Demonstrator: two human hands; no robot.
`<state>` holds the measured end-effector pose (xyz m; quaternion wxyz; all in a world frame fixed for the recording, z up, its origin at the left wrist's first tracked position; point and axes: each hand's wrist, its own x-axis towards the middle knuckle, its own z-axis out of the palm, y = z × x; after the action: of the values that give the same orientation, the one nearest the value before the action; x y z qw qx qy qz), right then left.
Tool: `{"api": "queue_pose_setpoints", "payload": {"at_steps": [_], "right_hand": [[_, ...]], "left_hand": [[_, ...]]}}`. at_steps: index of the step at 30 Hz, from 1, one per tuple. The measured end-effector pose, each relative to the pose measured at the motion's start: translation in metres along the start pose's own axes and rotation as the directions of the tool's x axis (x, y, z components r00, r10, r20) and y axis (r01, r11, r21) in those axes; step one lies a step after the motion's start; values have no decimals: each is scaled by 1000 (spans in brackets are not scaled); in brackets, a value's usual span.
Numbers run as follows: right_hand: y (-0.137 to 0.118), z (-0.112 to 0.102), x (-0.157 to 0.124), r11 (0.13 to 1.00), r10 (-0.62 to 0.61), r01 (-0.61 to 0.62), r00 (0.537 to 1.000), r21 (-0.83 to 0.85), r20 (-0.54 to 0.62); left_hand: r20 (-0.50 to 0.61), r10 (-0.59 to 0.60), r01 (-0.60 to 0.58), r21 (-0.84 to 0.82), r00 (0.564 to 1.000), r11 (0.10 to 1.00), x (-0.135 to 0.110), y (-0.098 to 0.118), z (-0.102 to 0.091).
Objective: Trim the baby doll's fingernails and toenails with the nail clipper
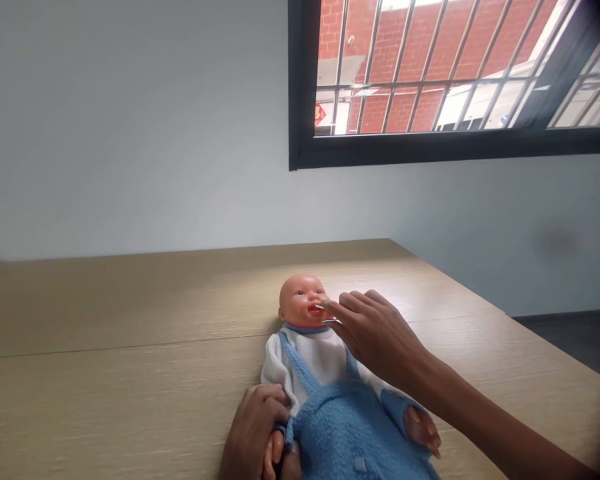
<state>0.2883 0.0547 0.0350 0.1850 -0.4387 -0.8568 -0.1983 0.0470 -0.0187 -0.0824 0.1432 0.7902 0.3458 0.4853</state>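
Reaches in from the lower right with the right hand, forearm slanting across the doll. Rests the forefinger tip on the doll's mouth, other fingers loosely bent, thumb tucked beneath; cannot tell whether anything thin is pinched there. Grips with the left hand at the bottom of the view, fingers wrapped shut round the doll's sleeve and small pink hand.

Leaves bare table wide to the left and beyond the doll's head. Has less room on the right, with the table edge slanting near and the dark floor past it.

Lies face up mid-table, head toward the wall. Wears a white top under fluffy blue dungarees; bald, pink, mouth open.
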Motion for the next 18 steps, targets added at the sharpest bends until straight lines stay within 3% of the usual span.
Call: {"api": "queue_pose_setpoints", "payload": {"at_steps": [2,7,10,12,15,18], "right_hand": [[0,-2,0,1000,8,-8,1000,1,5],[2,4,-1,999,30,-29,999,38,-11],[-3,1,-1,988,46,-39,998,149,-41],[-11,-9,0,941,41,-27,999,338,-34],[-28,-34,0,793,-48,-14,995,609,86],[-47,-54,-2,697,-220,-33,941,716,258]], "left_hand": [[22,4,-3,-3,1000,1000,0,0,0],[-80,-54,49,-56,995,997,-5,-2,7],[24,-57,59,-131,998,990,-5,-6,1],[89,-105,125,-250,990,960,-3,-8,-6],[62,-283,274,-508,957,816,0,-5,-12],[96,-425,375,-668,900,643,2,4,-8]]}}
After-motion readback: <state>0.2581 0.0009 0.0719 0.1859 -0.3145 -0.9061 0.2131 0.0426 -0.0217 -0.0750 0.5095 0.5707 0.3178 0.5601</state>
